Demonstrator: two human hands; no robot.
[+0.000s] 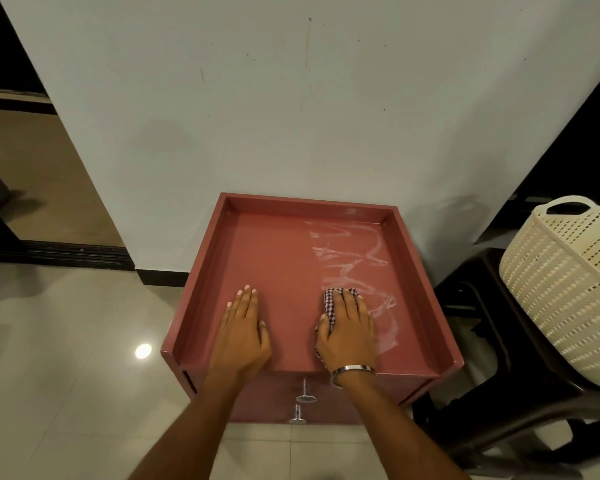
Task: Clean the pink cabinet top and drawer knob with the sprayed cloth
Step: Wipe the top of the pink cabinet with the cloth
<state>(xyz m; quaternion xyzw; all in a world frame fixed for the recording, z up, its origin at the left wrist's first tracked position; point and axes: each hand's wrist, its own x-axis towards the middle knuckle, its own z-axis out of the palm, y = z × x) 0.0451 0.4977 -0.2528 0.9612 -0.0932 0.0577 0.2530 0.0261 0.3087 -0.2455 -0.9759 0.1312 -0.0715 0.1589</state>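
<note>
Head view, pink cabinet top (278, 258) streaked white, hands flat, right hand (347, 327) pressing cloth (331, 301)

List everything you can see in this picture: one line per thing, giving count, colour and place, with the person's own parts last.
cabinet: one, pink, against the wall
wet streaks: several, whitish, right half of cabinet top
cloth: one, checked, under right hand
knobs: two, silver, cabinet front
basket: one, cream, on stool
stool: one, dark, right of cabinet
bangle: one, silver, right wrist
left hand: flat on cabinet top
right hand: pressing the cloth
</note>
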